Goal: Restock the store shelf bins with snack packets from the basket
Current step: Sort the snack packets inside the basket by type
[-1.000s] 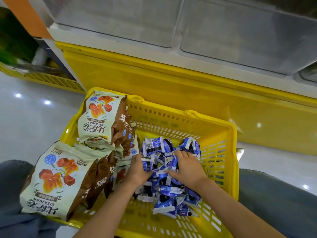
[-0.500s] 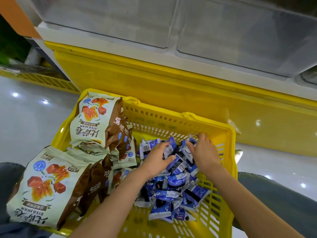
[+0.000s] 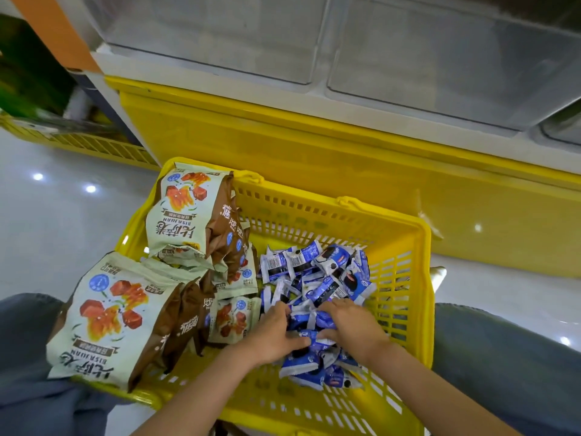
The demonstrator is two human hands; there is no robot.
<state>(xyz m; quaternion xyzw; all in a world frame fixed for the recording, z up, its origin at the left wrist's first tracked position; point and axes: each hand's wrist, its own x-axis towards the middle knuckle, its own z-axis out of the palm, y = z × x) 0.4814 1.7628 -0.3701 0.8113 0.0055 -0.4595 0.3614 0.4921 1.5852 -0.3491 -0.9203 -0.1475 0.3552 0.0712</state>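
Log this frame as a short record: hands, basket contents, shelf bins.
left hand: in the pile of small blue packets, fingers curled over some
right hand: same pile, close beside the left, fingers curled over packets
basket: yellow, mesh walls
large bags: cream and brown, stacked on the basket's left side, nearest one overhanging the rim
shelf bins: clear, above the basket; contents cannot be told

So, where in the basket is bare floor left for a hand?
Bare basket floor shows along the near wall, and in a strip below the far wall. Large bags crowd the left; blue packets fill the middle-right.
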